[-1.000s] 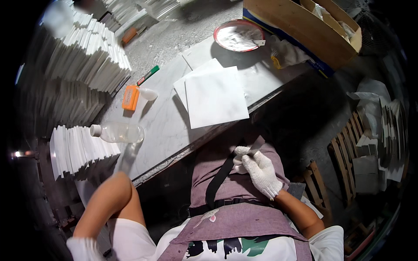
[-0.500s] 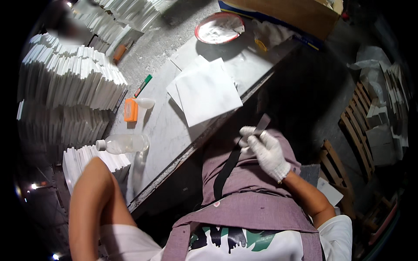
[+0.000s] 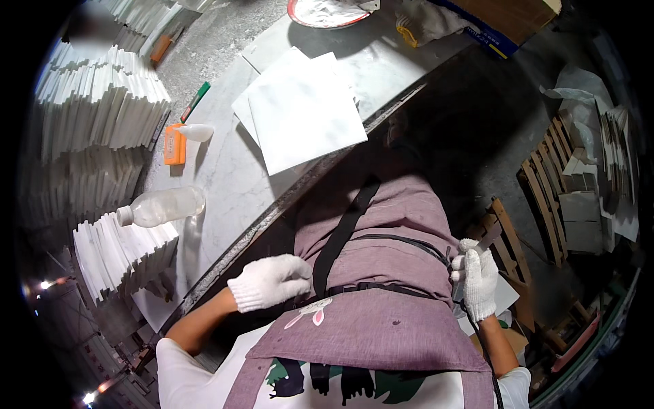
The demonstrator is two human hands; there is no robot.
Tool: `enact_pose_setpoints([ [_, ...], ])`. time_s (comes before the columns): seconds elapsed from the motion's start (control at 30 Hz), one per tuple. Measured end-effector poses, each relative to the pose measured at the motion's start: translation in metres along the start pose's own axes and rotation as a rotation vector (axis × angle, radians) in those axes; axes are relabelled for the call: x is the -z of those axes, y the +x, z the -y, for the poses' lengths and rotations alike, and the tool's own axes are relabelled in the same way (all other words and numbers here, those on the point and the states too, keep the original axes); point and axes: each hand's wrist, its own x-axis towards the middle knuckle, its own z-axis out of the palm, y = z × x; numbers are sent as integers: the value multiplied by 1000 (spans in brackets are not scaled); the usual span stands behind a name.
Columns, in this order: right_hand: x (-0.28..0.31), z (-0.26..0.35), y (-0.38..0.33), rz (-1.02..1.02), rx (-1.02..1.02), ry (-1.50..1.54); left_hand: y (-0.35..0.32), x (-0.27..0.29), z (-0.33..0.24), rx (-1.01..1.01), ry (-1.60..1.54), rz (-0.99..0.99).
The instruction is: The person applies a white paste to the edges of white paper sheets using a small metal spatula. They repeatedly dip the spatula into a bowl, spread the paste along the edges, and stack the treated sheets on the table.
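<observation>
Nearest, at six o'clock: a mauve apron [image 3: 381, 320] over a white shirt, taut across the lap, faintly speckled, with a small pale rabbit patch near the waist. Carries a black strap [image 3: 344, 232] slanting from the bench edge down to the waist, meeting a narrow black waist band [image 3: 395, 290] that runs across toward four o'clock.

At seven o'clock, the left hand [image 3: 269, 281], in a white knit glove, resting against the apron just beside the lower end of the black strap. Fingers curled inward; cannot tell whether anything is pinched beneath them. Probably placed there to steady the cloth at the hip.

At four o'clock, the right hand [image 3: 477, 281], gloved alike, raised at the apron's far side edge. Fingers pressed together in a closed fist on that edge, seemingly to keep the fabric drawn flat around the body.

Farther out, from nine to twelve o'clock: a grey stone workbench [image 3: 231, 184]. Lying on it, a clear plastic bottle [image 3: 160, 206] on its side at nine, an orange box [image 3: 174, 144] and a green marker [image 3: 195, 101] toward ten, and square white tiles [image 3: 306, 112] stacked flat at eleven, near the edge.

Farthest: upright tile stacks [image 3: 102, 102] at ten, a red-rimmed bowl [image 3: 327, 10] at twelve, wooden slats [image 3: 538, 198] at two.
</observation>
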Motion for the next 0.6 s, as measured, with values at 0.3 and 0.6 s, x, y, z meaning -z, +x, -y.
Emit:
enact_pose_setpoints([
  [0.3,9,22,-51,78,-96,-122,-11,-24,19,60,15,18],
  [0.6,-1,25,-41,191,76,-128,-25,-36,12,42,-167,-336],
])
